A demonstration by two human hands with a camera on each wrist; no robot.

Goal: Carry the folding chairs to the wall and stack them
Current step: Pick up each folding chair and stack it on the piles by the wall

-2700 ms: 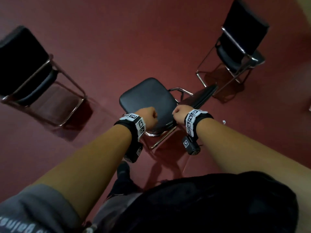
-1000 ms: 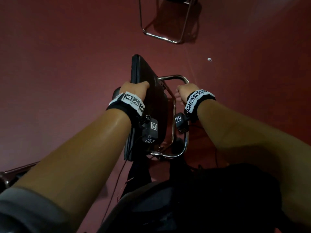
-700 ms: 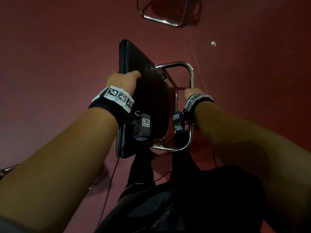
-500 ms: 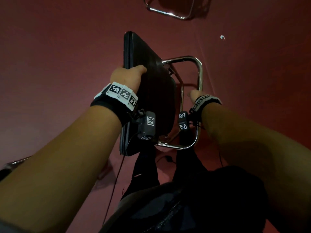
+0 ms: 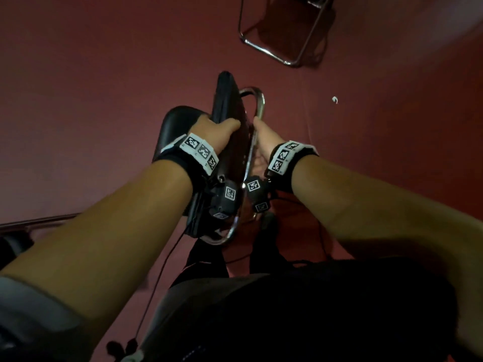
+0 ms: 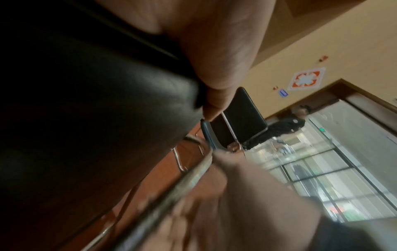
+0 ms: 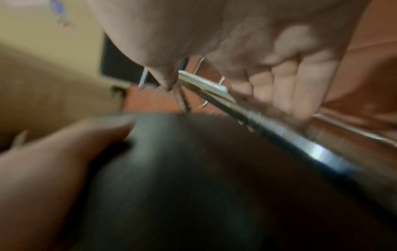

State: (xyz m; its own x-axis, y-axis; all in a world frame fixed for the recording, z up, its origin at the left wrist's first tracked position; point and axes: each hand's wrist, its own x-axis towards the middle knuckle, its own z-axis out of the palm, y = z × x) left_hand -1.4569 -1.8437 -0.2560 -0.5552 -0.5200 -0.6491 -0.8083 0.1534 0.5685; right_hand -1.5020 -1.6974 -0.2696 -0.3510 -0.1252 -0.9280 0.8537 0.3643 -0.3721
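- Two hands on one folded chair (image 5: pixel 230 142), held off the red floor (image 5: pixel 104 74) in front of the body: left hand (image 5: pixel 211 131) clamps the black seat pad, right hand (image 5: pixel 264 139) wraps the chrome frame tube (image 7: pixel 217 95).
- Risk: chrome is slick, so the right hand could slide and the chair swing or reopen.
- Risk: fingers sit near the folding gap, a likely pinch point.
- Risk: another chair (image 5: pixel 285 35) ahead and dangling cables near the legs could cause a snag or trip.

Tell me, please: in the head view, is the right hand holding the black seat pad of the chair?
No. The right hand grips the chrome frame tube, while the left hand holds the black seat pad.
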